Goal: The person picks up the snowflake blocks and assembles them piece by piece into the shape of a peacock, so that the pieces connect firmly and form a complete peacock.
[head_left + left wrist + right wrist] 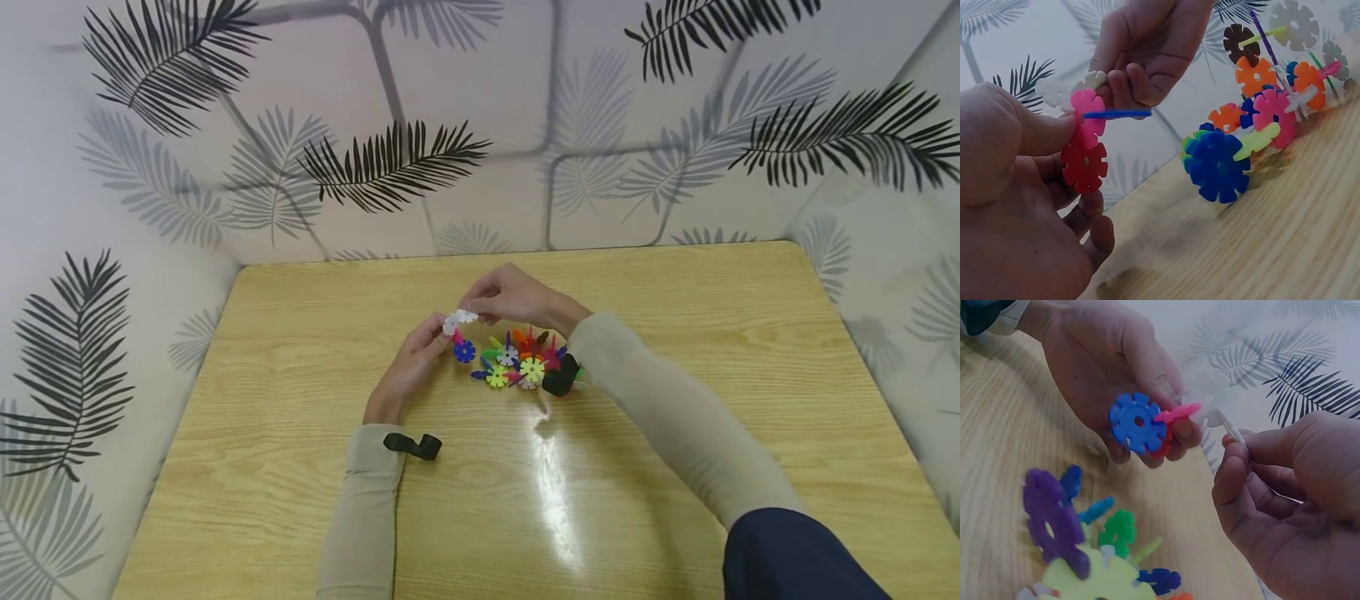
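Observation:
My left hand (pixel 411 367) holds a small cluster of joined, notched plastic discs between thumb and fingers. In it are a red disc (pixel 1087 170), a pink disc (pixel 1089 134), a blue disc (pixel 1138 423) and a white disc (pixel 1209 394). Another white disc (pixel 1234 432), seen nearly edge-on, is pinched by my right hand (pixel 513 296) and touches the cluster's white disc; whether their slots interlock I cannot tell. Just right of the cluster, a larger build of many-coloured discs (pixel 497 377) rests on the table, below my right forearm.
The wood-grain table (pixel 285 500) meets leaf-patterned fabric (pixel 495 200) at its back and sides. A black strap (pixel 412 446) sits on the left sleeve, and a black wrist piece (pixel 561 377) on the right hides part of the larger build.

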Demonstrator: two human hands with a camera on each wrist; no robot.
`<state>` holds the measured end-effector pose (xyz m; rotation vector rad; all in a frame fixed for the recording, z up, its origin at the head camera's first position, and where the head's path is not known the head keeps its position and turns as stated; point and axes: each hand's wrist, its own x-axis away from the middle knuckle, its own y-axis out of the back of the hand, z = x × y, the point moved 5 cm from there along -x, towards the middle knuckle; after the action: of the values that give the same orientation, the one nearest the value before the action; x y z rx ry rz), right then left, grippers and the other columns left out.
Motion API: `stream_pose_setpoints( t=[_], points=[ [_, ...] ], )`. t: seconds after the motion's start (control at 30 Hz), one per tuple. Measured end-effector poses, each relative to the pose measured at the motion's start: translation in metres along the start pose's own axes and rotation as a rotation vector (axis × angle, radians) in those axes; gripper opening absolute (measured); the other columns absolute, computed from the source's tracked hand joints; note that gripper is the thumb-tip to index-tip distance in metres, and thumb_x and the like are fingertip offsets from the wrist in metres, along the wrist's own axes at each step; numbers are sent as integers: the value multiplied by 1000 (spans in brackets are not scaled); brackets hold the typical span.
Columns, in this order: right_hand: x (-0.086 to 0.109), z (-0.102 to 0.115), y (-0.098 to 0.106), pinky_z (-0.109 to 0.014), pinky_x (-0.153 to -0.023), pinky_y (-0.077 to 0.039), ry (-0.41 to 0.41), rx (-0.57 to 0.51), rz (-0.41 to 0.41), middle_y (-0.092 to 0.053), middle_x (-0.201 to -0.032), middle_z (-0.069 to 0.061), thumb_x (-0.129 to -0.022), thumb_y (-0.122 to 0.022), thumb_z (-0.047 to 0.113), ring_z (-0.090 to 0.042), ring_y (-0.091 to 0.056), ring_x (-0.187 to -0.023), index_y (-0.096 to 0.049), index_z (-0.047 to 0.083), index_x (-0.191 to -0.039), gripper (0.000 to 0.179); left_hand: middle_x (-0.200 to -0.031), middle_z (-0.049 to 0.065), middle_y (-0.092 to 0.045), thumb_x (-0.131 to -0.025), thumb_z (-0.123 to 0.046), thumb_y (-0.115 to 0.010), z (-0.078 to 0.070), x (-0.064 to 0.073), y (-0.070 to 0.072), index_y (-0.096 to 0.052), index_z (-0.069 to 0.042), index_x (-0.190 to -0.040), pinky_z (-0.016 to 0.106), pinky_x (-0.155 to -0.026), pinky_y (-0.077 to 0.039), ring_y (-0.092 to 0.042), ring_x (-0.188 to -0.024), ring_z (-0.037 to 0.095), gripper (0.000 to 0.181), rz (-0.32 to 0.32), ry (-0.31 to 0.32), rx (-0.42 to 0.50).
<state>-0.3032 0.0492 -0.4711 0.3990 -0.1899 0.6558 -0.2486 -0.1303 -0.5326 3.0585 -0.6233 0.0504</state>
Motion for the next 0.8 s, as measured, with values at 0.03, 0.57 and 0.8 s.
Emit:
stream_pose_setpoints(
  t=[0.03,0.57,0.8],
  points=[
    [0,-1,0,-28,-89,-64,2,-1,-5,-79,-113,-16,-111,-65,13,-31,-72,-102,-76,-1,-127,25,-101,-4,-53,-116,-5,-40,1,0,0,-52,12,-120,30,-95,-39,-48,-102,15,21,4,5,2],
    [5,1,-6,-52,-96,-62,78,49,-102,-78,-114,-23,-111,-66,25,-42,-71,-104,-79,6,-128,28,-109,-9,-63,-115,-5,-46,-8,7,9,-56,4,-127,31,-99,-46,-57,-107,11,18,-98,8,2],
    [13,-9,5,-39,-87,-62,131,157,-210,-79,-122,-19,-115,-57,32,-39,-75,-107,-74,8,-137,36,-109,-12,-63,-116,-9,-48,-12,9,13,-56,1,-127,33,-98,-47,-56,-111,19,17,-118,-15,-14]
  ],
)
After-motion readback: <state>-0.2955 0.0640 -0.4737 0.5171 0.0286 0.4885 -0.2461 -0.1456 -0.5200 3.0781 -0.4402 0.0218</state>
